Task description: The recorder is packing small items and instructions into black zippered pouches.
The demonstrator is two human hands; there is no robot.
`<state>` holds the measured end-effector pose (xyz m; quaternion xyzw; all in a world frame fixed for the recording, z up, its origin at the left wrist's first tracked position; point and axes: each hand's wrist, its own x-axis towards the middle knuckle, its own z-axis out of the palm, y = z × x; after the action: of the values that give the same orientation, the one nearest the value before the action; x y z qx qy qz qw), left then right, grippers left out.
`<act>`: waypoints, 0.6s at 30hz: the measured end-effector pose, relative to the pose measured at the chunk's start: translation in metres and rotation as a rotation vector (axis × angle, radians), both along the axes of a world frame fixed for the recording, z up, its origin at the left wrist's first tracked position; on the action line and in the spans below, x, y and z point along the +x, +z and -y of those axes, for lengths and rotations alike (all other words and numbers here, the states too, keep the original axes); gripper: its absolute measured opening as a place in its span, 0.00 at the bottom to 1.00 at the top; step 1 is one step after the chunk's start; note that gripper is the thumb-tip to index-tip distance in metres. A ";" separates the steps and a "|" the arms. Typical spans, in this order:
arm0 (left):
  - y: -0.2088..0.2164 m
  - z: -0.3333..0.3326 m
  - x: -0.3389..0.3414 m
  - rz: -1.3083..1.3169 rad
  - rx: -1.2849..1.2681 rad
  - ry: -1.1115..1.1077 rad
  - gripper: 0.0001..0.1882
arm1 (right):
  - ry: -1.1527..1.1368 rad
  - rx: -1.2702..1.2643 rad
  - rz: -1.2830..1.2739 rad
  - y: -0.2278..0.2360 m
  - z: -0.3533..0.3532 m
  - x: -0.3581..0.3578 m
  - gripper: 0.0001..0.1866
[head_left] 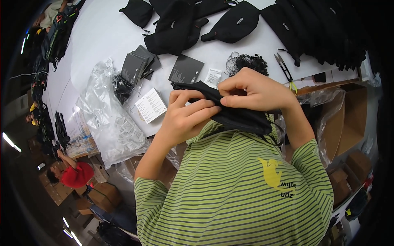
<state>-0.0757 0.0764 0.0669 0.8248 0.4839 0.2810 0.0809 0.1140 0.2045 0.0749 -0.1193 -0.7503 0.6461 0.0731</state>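
- Presently, the left grip [188, 112] held the black pouch [246, 119] in front of the striped shirt [230, 176], near the counter [96, 37].
- The right grip [258, 90] was pinched narrow on its fabric.
- Step in hand: apparently close fingerwork; the next move likely called for steady tension.

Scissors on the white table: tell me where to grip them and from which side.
Best by the black handles, coming from the person's own side: the scissors lie with handles toward the person and blade tips pointing away. The right hand seems the handier, though it is pinching the black fabric item.
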 end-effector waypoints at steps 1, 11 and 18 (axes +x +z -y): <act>0.001 0.000 0.002 0.017 -0.020 0.012 0.15 | 0.000 -0.003 0.000 0.000 0.001 0.000 0.15; -0.006 0.006 0.001 0.039 0.030 0.067 0.14 | -0.034 0.009 0.024 0.002 0.009 -0.004 0.13; -0.002 0.011 0.001 0.087 0.086 0.148 0.18 | -0.108 -0.033 0.022 -0.009 0.013 -0.006 0.12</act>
<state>-0.0750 0.0657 0.0645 0.7765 0.5271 0.3423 0.0453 0.1081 0.1913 0.0657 -0.1677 -0.7329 0.6521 0.0975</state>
